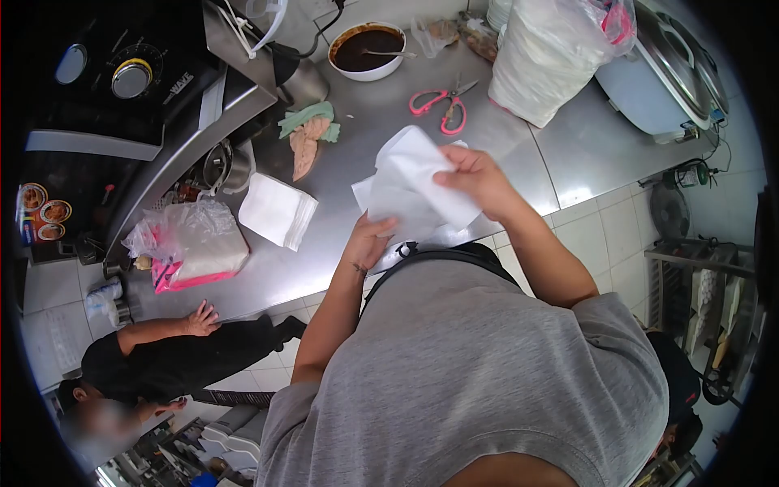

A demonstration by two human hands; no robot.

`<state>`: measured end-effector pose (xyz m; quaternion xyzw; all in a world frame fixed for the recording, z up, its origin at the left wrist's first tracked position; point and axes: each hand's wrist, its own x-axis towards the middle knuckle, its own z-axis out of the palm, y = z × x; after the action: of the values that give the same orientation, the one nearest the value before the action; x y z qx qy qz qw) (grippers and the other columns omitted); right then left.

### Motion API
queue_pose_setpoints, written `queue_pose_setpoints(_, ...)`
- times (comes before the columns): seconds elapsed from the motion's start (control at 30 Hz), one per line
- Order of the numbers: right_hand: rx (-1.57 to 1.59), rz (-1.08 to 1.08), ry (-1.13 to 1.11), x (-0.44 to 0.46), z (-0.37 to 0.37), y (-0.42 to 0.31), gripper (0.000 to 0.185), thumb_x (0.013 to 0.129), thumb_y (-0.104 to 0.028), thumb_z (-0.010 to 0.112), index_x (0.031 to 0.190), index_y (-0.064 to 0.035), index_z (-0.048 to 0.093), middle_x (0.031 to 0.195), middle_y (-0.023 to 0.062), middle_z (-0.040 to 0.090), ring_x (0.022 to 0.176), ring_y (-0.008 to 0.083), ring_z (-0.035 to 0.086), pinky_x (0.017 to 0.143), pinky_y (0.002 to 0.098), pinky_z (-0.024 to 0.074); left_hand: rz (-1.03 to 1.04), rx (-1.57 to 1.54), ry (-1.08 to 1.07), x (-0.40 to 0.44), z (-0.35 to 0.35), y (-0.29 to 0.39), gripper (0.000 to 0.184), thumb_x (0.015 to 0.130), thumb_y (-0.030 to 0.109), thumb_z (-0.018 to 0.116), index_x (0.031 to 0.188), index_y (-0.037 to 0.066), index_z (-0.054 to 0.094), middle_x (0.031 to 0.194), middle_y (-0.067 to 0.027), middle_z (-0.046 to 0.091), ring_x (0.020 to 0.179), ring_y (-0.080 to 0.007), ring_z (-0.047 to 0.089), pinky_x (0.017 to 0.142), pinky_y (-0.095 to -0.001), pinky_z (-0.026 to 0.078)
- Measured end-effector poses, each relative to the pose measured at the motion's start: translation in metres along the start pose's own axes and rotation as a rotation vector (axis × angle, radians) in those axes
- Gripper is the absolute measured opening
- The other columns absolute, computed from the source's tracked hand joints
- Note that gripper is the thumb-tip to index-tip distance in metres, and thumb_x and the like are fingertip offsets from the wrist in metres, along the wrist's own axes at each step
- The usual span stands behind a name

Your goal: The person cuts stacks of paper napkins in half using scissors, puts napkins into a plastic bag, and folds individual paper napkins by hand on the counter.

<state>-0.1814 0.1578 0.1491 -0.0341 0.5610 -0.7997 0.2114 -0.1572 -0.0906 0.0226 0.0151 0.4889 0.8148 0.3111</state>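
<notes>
White paper sheets point(418, 178), slightly blurred, are held above the steel counter in front of my body. My right hand point(477, 180) pinches the upper right part of the paper between thumb and fingers. Lower down, my left hand point(369, 242) grips the near left edge, its thumb lying over the paper. Whether the paper is single sheets or flat bags I cannot tell. To the left lies a neat stack of white paper point(277, 211). Pink-handled scissors point(442, 105) rest beyond my hands, blades partly apart.
A bowl of dark sauce point(367, 53) with a spoon stands at the back. Crumpled cloths point(308, 134), a plastic-wrapped pack point(203, 243) and a large white bag point(552, 61) sit on the steel counter point(357, 162). At left, a co-worker's hand point(201, 319) touches the counter edge.
</notes>
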Motion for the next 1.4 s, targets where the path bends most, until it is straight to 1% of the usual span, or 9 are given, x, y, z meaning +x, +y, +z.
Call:
queue_pose_setpoints(0.2,0.073,-0.026,-0.194,-0.011,0.001,-0.028,0.037,0.086,-0.003,0.061,0.122,0.0007,0.056,0.106,0.0048,0.066,0.092,0.0098,0.062,0.081,0.0251,0.0492,-0.054,-0.694,-0.089,0.026,0.015,0.007,0.053,0.093,0.032,0.055,0.136,0.004,0.041,0.133,-0.0119,0.051,0.125,-0.0285,0.047,0.107,-0.0419,0.035)
queue_pose_setpoints(0.27,-0.023,-0.03,-0.36,-0.017,0.014,-0.039,0.038,0.085,-0.003,0.063,0.123,0.0012,0.056,0.109,0.0047,0.065,0.097,0.0111,0.06,0.088,0.0257,0.0461,-0.072,-0.659,-0.139,0.042,0.018,0.003,0.055,0.092,0.032,0.057,0.136,0.004,0.042,0.134,-0.0111,0.05,0.127,-0.028,0.045,0.107,-0.0413,0.035)
queue_pose_setpoints(0.37,-0.087,-0.046,-0.485,-0.029,0.031,-0.054,0.037,0.081,0.002,0.067,0.116,0.0045,0.059,0.11,0.0075,0.065,0.101,0.0124,0.059,0.089,0.0272,0.0452,0.059,0.004,-0.078,0.042,0.002,-0.025,0.044,0.094,0.034,0.053,0.126,0.004,0.051,0.121,-0.0123,0.057,0.108,-0.0176,0.057,0.092,-0.0358,0.05)
queue_pose_setpoints(0.5,0.142,-0.092,-0.345,-0.031,0.006,-0.048,0.039,0.082,-0.002,0.066,0.119,0.0038,0.057,0.11,0.0094,0.065,0.098,0.0139,0.062,0.087,0.0276,0.0478,-0.047,-0.658,-0.282,0.043,0.038,0.01,0.05,0.09,0.021,0.061,0.135,0.007,0.046,0.134,-0.0095,0.052,0.124,-0.0269,0.049,0.104,-0.0419,0.041)
queue_pose_setpoints(0.57,0.287,-0.08,-0.217,-0.026,-0.02,-0.043,0.04,0.083,-0.005,0.065,0.122,0.0024,0.056,0.107,0.0094,0.066,0.096,0.0146,0.064,0.085,0.0275,0.0498,-0.174,-0.516,-0.082,0.037,0.029,0.01,0.06,0.083,0.023,0.07,0.135,0.007,0.046,0.134,-0.0087,0.052,0.126,-0.0267,0.047,0.107,-0.0424,0.037)
queue_pose_setpoints(0.77,0.079,0.012,0.067,-0.011,-0.068,-0.005,0.04,0.083,-0.007,0.063,0.121,0.002,0.056,0.103,0.0089,0.067,0.089,0.0156,0.066,0.083,0.0281,0.0507,-0.118,-0.452,-0.333,0.037,-0.002,-0.001,0.076,0.076,0.035,0.075,0.139,0.009,0.04,0.134,-0.0069,0.051,0.127,-0.0253,0.044,0.106,-0.0445,0.033)
queue_pose_setpoints(1.03,0.001,0.062,-0.333,-0.004,0.02,0.007,0.037,0.083,-0.006,0.064,0.119,-0.0001,0.057,0.101,0.003,0.065,0.09,0.0099,0.06,0.084,0.0269,0.0475,-0.286,-0.325,0.048,0.056,0.024,-0.031,0.066,0.074,0.032,0.075,0.13,0.009,0.049,0.124,-0.0085,0.057,0.119,-0.0256,0.052,0.103,-0.0464,0.041)
queue_pose_setpoints(1.1,0.132,0.11,-0.441,-0.001,0.048,0.014,0.033,0.084,-0.005,0.064,0.116,0.0003,0.058,0.101,0.0011,0.065,0.09,0.0083,0.057,0.083,0.0253,0.0456,-0.257,-0.427,-0.051,0.049,0.026,-0.026,0.066,0.074,0.028,0.074,0.131,0.008,0.048,0.125,-0.0097,0.057,0.119,-0.027,0.052,0.104,-0.0462,0.04)
queue_pose_setpoints(1.4,0.502,-0.105,-0.079,-0.002,-0.008,-0.015,0.044,0.084,-0.005,0.06,0.127,0.0016,0.051,0.113,0.0123,0.064,0.1,0.0203,0.064,0.09,0.0336,0.0508,-0.125,-0.632,-0.256,0.042,0.026,0.005,0.071,0.069,0.011,0.069,0.134,0.001,0.043,0.13,-0.0144,0.054,0.121,-0.0322,0.051,0.108,-0.0468,0.035)
